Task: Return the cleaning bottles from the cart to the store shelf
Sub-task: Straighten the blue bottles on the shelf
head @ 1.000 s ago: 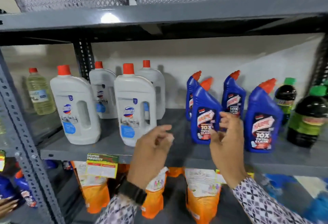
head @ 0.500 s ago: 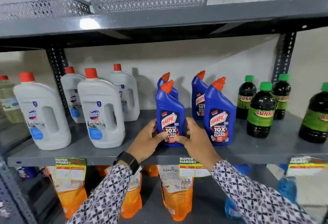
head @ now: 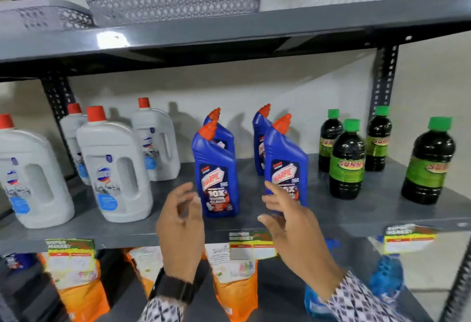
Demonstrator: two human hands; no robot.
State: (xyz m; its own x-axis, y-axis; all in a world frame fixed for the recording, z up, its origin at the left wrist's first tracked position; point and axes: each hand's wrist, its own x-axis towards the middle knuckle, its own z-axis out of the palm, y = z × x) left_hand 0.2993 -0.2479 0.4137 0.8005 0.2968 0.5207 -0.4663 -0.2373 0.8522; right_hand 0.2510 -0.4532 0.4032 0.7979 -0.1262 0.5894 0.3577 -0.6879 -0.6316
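Note:
Several blue toilet-cleaner bottles with orange caps stand upright on the grey middle shelf [head: 356, 217]. The front left blue bottle [head: 216, 168] stands between my hands, free of both. My left hand [head: 179, 227] is just left of it, fingers apart, holding nothing. My right hand [head: 293, 232] hovers in front of the lower part of the front right blue bottle [head: 285, 158], fingers spread; I cannot tell if it touches. Two more blue bottles stand behind. The cart is out of view.
Several white jugs with red caps [head: 112, 168] stand to the left, several dark bottles with green caps [head: 346, 161] to the right. Mesh baskets [head: 173, 0] sit on the top shelf. Orange refill pouches [head: 234, 283] and price tags [head: 251, 244] hang below.
Both hands have let go of the front left blue bottle and drawn back toward me with fingers opening. The view has shifted slightly closer.

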